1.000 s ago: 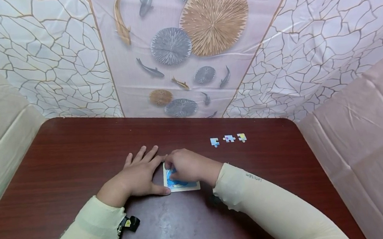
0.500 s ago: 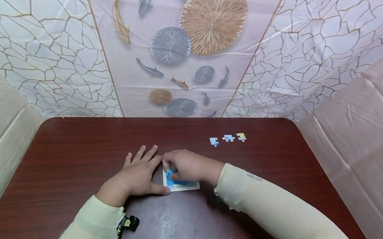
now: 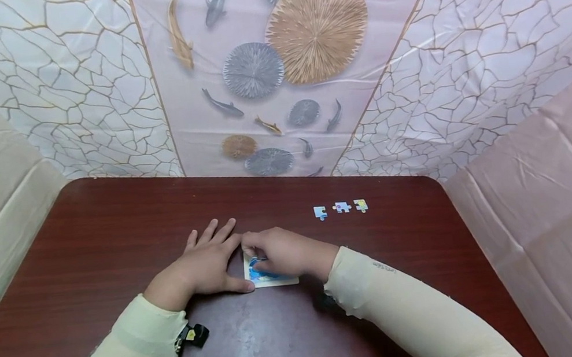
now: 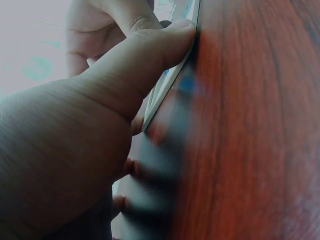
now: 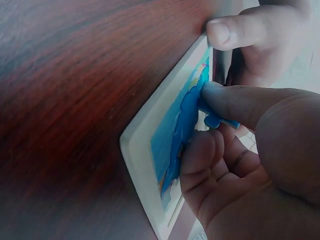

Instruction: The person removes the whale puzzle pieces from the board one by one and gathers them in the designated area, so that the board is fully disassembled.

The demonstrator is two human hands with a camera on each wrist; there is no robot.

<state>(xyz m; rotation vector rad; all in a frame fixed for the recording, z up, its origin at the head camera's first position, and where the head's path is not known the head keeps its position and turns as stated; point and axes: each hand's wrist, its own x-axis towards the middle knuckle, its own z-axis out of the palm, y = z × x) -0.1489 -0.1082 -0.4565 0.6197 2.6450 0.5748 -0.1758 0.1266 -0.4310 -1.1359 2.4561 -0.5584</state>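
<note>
Right fingers pinching blue puzzle piece, left fingers spread beside puzzle board, sleeve lettering too blurred to read

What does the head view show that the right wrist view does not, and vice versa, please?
Only the head view shows the three loose pieces and the large printed gold disc. Only the right wrist view clearly shows the blue piece pinched in the right hand. Both show that hand, the left hand, the puzzle board and tabletop.
</note>
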